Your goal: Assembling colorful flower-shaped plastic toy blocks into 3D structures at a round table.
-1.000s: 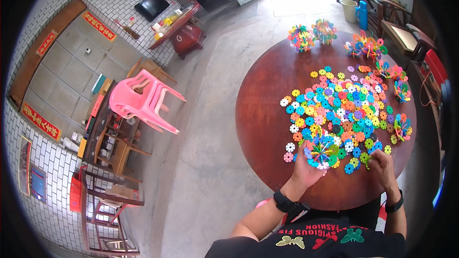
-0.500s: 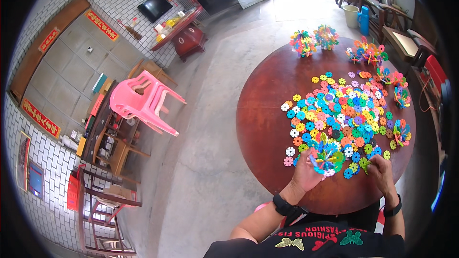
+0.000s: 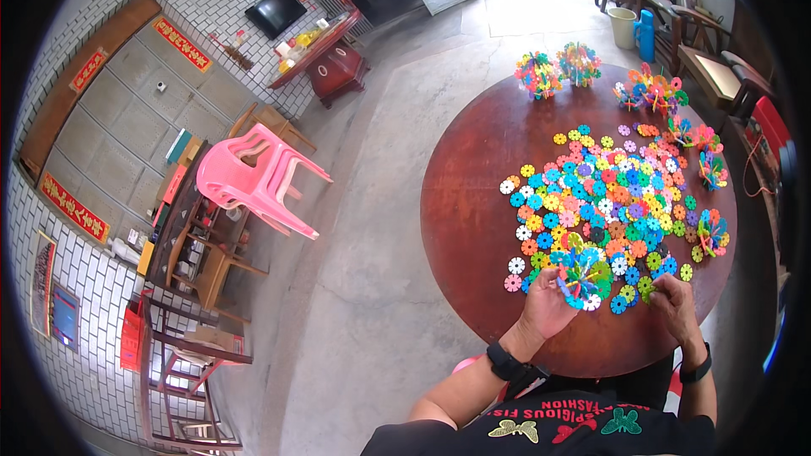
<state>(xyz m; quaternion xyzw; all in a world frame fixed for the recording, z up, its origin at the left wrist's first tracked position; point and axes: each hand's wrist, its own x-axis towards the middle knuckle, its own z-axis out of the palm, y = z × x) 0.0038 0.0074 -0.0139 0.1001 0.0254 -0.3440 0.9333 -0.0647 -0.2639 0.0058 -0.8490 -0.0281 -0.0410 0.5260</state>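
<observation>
My left hand (image 3: 547, 308) is closed on a half-round cluster of interlocked flower-shaped discs (image 3: 583, 277), coloured blue, green, yellow and red, above the near part of the table. To its right, my right hand (image 3: 676, 308) is pinched at the edge of a yellow-green flower disc (image 3: 645, 289). Its fingertips are partly hidden. Between and beyond both hands spreads a loose heap of flower discs (image 3: 608, 194) in many colours, lying flat on the round brown table (image 3: 473, 203).
Finished-looking disc balls (image 3: 539, 76) stand at the table's far edge, and smaller disc clusters (image 3: 712, 232) line its right side. Stacked pink plastic chairs (image 3: 253, 171) are at left. A blue flask (image 3: 644, 36) and a pale bin (image 3: 622, 27) stand beyond the table.
The disc cluster has turned slightly in my left hand. My right hand stays by the yellow-green disc. The whole view has shifted a little.
</observation>
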